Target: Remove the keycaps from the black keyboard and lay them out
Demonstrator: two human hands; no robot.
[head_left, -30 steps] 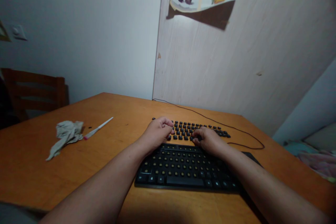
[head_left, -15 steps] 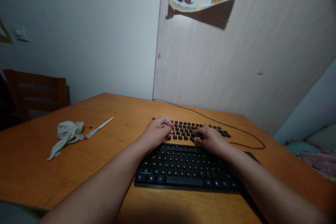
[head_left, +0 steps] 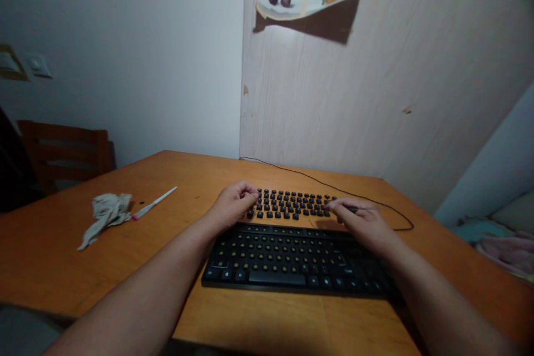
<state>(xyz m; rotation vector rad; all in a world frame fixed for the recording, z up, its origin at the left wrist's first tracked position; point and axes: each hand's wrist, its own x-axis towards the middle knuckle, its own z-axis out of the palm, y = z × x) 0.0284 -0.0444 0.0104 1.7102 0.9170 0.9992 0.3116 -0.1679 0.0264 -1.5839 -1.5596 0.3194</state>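
Most of the black keyboard shows yellowish key stems with their caps off; a front row of keys and the space bar are still on. Behind it, loose black keycaps lie in rows on the table. My left hand is at the left end of these rows, fingers curled and pressed together by the outermost caps; what they hold, if anything, is hidden. At the right end, my right hand is closed, with a dark piece, seemingly a keycap, between thumb and fingers.
A crumpled cloth and a thin white brush-like tool with a pink part lie on the wooden table at left. A small dark piece is near them. The black cable curves behind the keycaps. A wooden chair stands beyond.
My right hand has moved right, off the middle of the keycap rows to their right end. My left hand has shifted slightly left, uncovering caps. The view has turned a little.
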